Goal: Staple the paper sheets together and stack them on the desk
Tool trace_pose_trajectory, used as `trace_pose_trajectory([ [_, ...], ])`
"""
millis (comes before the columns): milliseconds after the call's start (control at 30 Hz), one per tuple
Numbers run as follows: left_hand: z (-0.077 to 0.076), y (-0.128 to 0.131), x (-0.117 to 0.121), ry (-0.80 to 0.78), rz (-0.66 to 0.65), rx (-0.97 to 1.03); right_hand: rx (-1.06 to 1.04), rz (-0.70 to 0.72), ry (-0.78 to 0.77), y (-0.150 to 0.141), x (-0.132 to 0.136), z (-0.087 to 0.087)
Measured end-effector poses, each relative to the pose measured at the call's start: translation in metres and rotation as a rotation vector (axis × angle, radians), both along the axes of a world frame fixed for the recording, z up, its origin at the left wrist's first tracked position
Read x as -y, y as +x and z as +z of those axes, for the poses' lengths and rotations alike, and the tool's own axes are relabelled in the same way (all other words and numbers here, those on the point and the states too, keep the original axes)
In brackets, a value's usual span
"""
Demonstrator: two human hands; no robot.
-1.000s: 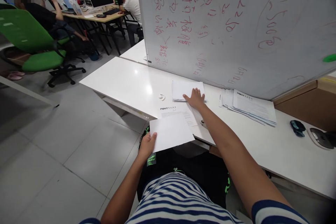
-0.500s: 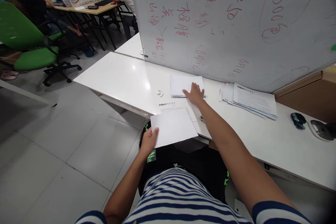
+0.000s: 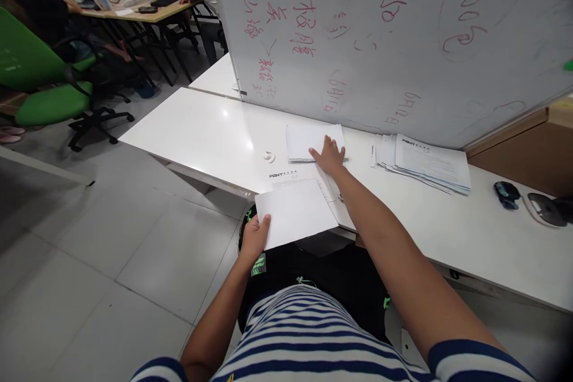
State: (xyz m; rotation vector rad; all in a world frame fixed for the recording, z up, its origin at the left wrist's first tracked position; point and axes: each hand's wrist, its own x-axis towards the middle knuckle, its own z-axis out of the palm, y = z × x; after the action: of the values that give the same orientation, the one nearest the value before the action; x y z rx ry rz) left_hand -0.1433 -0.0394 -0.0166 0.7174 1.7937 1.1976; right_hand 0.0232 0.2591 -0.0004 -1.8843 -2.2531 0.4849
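My left hand [image 3: 255, 235] is closed on the near left corner of a blank white sheet of paper [image 3: 298, 215], thumb on top, held at the desk's front edge. Beyond that sheet, a printed page [image 3: 283, 178] with a PONY heading lies on the desk, partly covered by it. My right hand [image 3: 330, 156] rests with fingers spread on a small stack of white paper [image 3: 307, 142] near the whiteboard. Left of the stack lies a small white curled object [image 3: 269, 157], its kind unclear.
A fanned pile of printed sheets [image 3: 432, 164] lies to the right on the white desk [image 3: 192, 131]. Farther right are a small dark object [image 3: 507, 194], a grey-black device [image 3: 544, 209] and a cardboard box [image 3: 514, 140]. The whiteboard [image 3: 358, 83] stands behind. Two other people sit at the far left.
The camera view has shifted slightly. Both hands keep their places: the left still grips the sheet and the right still lies on the paper stack.
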Motion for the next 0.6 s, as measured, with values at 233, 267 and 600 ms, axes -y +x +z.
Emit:
trace_pose_trajectory([
  [233,-0.005,0.001,-0.004,-0.005,-0.011,0.017,0.024,-0.001,0.032,-0.001,-0.001,-0.005],
  [267,-0.006,0.001,-0.005,-0.004,-0.007,0.017,0.027,0.003,0.035,-0.001,-0.001,-0.006],
  [600,0.002,0.000,-0.005,0.020,-0.001,0.045,-0.017,0.004,0.034,-0.006,0.006,0.008],
])
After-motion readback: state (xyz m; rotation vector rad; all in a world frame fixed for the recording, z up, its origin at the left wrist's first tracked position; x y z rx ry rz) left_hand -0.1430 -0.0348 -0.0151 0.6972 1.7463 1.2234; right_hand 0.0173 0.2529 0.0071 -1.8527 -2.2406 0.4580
